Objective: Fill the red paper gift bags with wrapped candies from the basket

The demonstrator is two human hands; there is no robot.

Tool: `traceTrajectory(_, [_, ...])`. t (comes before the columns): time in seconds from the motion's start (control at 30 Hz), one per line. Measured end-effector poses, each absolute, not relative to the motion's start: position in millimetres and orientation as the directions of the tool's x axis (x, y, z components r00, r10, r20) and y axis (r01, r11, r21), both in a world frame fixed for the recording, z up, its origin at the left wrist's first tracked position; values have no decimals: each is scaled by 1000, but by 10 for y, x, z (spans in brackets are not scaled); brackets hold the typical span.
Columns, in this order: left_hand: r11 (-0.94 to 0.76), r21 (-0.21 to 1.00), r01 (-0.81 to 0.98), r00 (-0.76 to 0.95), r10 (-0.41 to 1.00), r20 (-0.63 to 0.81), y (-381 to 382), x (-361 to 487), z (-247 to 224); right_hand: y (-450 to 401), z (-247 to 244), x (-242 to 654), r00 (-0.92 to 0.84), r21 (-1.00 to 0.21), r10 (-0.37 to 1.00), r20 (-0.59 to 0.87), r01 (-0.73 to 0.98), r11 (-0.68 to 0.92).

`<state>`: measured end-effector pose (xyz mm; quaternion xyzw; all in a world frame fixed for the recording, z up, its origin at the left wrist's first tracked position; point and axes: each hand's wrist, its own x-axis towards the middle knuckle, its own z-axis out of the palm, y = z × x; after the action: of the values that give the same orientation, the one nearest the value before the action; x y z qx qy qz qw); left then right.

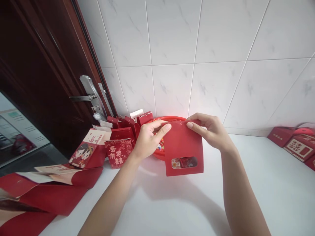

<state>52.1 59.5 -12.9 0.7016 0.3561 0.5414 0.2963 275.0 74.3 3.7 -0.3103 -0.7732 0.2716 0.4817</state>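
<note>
Between my two hands a red paper gift box (183, 141) is held up above the white table. Near its lower edge an oblong window shows colourful wrapped pieces inside. My left hand (152, 136) pinches its upper left corner, thumb on the near face. At the upper right corner my right hand (209, 129) pinches it the same way. Behind the box stands a red plastic basket (169, 118), partly hidden, with colourful wrapped pieces in it. To the left of my left hand is a patterned red box (119, 153) with pale Chinese characters.
Several red boxes and bags (83, 177) crowd the table's left side, some with tops open. More red boxes (299, 146) sit at the far right. A tiled wall (172, 42) rises behind the table (172, 213). A dark wooden door (49, 59) with a metal handle stands at left.
</note>
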Motion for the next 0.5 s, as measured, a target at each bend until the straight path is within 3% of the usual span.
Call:
traceTrajectory(0.3, [-533, 845, 53, 108, 844, 525, 740, 714, -310, 681, 1, 2931, -289, -691, 757, 586, 310, 653])
traceTrajectory(0.5, [-439, 893, 101, 189, 890, 416, 562, 766, -617, 399, -270, 3460, -188, -682, 823, 536, 479, 553])
